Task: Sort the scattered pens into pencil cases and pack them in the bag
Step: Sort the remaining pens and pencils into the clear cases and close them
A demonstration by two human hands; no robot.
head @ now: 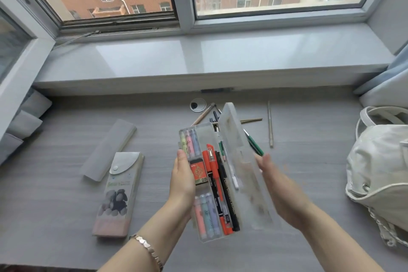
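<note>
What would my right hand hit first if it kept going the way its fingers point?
Probably the raised lid of the clear case, right beside the right hand. The green pen just beyond may lie lower; depth is unclear.

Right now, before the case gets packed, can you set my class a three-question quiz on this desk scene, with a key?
1. True or false: the clear pencil case is closed.
2. Which hand grips its tray?
3. The right hand is nearest to: A the case's lid; B the white bag; C the windowsill.
Key: 1 false; 2 the left hand; 3 A.
</note>
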